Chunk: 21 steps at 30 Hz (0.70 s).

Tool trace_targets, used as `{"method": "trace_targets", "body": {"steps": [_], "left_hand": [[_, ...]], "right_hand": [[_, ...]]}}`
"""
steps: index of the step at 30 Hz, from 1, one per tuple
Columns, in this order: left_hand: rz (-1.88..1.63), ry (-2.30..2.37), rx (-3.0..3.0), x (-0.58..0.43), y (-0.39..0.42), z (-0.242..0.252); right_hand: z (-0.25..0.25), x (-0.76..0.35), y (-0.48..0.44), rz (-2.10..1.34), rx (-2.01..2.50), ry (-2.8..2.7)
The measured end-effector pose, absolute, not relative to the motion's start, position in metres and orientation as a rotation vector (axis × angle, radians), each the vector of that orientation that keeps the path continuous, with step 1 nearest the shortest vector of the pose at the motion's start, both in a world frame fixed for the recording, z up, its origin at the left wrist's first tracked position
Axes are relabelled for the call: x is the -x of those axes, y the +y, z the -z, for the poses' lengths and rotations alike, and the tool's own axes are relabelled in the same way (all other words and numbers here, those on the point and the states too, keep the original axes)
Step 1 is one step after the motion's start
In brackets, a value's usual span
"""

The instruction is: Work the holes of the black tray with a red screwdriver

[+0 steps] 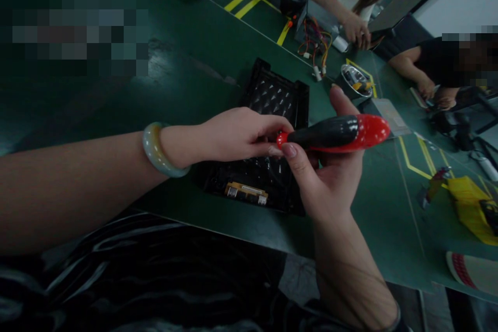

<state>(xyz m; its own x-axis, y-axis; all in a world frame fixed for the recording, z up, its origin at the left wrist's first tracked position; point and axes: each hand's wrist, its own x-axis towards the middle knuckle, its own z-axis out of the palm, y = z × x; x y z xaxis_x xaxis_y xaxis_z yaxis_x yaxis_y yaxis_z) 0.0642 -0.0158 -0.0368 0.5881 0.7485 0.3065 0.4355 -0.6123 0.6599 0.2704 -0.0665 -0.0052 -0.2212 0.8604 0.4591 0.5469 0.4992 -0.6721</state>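
My right hand [330, 176] is closed around a red and black screwdriver handle [338, 134], held level above the green table [187, 46]. My left hand [237, 135], with a pale jade bangle [155, 151] on the wrist, pinches the handle's narrow red tip; whatever is at the tip is hidden by my fingers. Under both hands lies a black plastic housing [268, 93] with a small yellow circuit board [246, 193] at its near edge.
Other people's hands work at the far right over a grey box with coloured wires [316, 44]. A metal bowl [355, 81] holds small parts. A yellow device [472, 207] lies at right, and a red-and-white roll [469, 270] below it. Yellow tape lines mark the table.
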Motion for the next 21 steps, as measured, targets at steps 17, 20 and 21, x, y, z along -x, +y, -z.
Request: {"method": "trace_targets", "body": {"steps": [17, 20, 21], "left_hand": [[-0.704, 0.912, -2.113, -0.032, 0.008, 0.029], [-0.574, 0.808, -2.079, -0.028, 0.012, 0.027], [-0.553, 0.773, -2.066, -0.027, 0.013, 0.026]], "right_hand": [[0.009, -0.274, -0.045, -0.405, 1.03, -1.414], [0.009, -0.278, -0.04, -0.399, 1.003, -1.324], [0.008, -0.278, -0.04, -0.39, 1.017, -1.31]]}}
